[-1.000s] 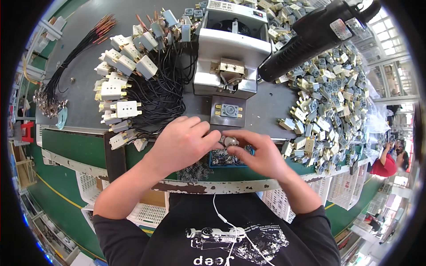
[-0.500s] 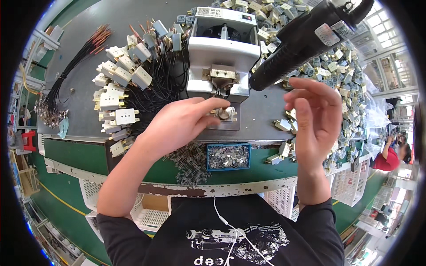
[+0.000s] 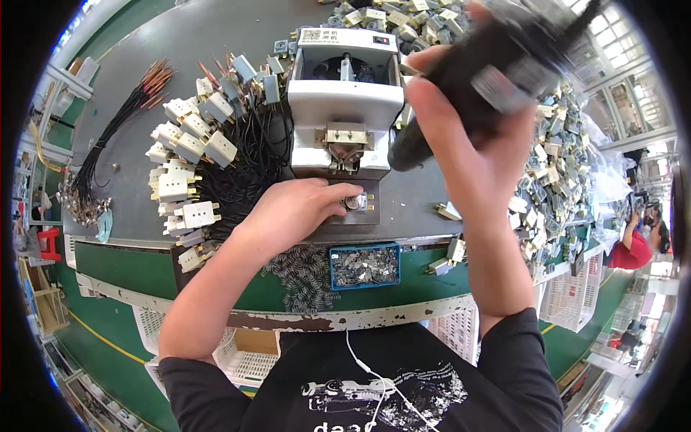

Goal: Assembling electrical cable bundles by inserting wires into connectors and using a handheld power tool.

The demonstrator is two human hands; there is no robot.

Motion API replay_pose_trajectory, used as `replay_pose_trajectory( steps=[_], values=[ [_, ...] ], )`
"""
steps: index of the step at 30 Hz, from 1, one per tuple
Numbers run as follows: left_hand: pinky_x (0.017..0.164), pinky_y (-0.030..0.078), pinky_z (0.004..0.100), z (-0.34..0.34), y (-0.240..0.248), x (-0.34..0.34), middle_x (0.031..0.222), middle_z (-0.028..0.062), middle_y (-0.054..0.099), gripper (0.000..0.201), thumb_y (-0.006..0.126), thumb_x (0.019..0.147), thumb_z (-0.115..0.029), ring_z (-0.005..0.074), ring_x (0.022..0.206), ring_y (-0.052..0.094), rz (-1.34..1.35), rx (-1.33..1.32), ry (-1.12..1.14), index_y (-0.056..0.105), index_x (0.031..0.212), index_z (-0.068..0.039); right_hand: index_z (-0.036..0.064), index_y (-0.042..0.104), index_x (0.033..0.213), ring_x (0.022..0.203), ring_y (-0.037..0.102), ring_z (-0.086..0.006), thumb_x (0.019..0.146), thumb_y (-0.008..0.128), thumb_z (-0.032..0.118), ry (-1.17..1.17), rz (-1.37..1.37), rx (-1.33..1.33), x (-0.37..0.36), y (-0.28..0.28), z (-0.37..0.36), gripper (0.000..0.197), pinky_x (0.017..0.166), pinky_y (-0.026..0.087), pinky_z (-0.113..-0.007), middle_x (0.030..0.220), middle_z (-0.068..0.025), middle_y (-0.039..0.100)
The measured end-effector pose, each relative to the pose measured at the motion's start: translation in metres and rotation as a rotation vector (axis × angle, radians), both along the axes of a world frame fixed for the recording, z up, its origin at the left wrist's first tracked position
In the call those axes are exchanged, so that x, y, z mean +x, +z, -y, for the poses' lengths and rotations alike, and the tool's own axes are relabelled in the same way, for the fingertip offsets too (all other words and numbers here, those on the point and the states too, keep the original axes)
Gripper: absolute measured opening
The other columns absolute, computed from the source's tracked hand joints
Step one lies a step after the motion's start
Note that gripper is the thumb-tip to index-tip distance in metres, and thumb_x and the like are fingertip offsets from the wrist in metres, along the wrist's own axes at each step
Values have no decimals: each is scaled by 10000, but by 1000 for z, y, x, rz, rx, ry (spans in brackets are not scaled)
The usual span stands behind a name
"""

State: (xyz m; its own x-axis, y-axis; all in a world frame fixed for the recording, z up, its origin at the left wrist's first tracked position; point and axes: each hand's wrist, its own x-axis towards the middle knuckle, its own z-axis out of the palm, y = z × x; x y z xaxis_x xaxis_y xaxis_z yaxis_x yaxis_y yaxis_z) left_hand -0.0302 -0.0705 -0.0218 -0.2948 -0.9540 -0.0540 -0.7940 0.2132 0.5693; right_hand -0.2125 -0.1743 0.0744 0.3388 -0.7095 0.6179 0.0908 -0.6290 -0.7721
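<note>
My left hand (image 3: 299,209) reaches in over the front of the white machine (image 3: 345,104). Its index finger and thumb are closed on a small plug piece (image 3: 366,204) with a round part and metal pins, which lies on a flat metal plate (image 3: 360,217) below the machine's metal jaw (image 3: 345,140). My right hand (image 3: 479,169) is wrapped around a black electric screwdriver (image 3: 471,90), blurred by motion. The tool tilts with its lower end close to the machine's right side. Its tip is hard to make out.
White and grey plugs (image 3: 173,186) with black cables lie left of the machine, beside a bundle of black wires (image 3: 119,126). Loose plug parts (image 3: 540,191) heap up at the right. A blue tray (image 3: 365,266) of small metal pieces sits in front, next to loose springs (image 3: 299,281).
My right hand has risen from beside the screwdriver and closed around it. The screwdriver has shifted slightly and blurs. My left hand stays at the plug piece; the whole view has shifted a little.
</note>
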Motion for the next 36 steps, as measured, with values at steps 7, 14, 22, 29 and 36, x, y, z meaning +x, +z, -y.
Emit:
replay_pose_trajectory(
  steps=[7,14,22,29,36],
  values=[
    [709,529,429,0,3,4,860,94,665,328,646,900,-262,300,854,667,88,-5,-12,643,1224,-211,153,11,1545,662,658,-229,976,542,120,295,365,73,-1,39,-30,780,608,588,-332,1095,-263,629],
    [712,531,431,0,-3,4,851,96,666,320,649,899,-246,299,847,670,-1,-34,-14,651,1216,-210,161,-3,1562,600,622,-186,935,573,4,144,361,78,37,12,-19,865,600,536,-326,932,-164,656],
    [729,533,422,-1,4,2,886,93,688,348,643,893,-211,286,860,677,16,62,11,651,1241,-213,151,-55,1566,610,623,-175,935,580,-13,176,323,-1,42,-2,-10,911,594,537,-314,928,-163,658],
    [731,538,420,0,3,3,865,86,693,346,612,899,-213,280,865,684,21,75,2,654,1242,-218,146,-28,1565,616,623,-170,929,581,-41,198,311,14,49,-6,-12,900,591,537,-299,929,-168,657],
    [717,537,421,-1,-1,5,857,91,689,340,622,893,-214,286,837,682,35,4,-12,658,1231,-220,155,-33,1560,776,692,-222,923,606,-57,2,245,-71,64,-6,-17,927,679,585,-334,1079,-214,642]
  ],
)
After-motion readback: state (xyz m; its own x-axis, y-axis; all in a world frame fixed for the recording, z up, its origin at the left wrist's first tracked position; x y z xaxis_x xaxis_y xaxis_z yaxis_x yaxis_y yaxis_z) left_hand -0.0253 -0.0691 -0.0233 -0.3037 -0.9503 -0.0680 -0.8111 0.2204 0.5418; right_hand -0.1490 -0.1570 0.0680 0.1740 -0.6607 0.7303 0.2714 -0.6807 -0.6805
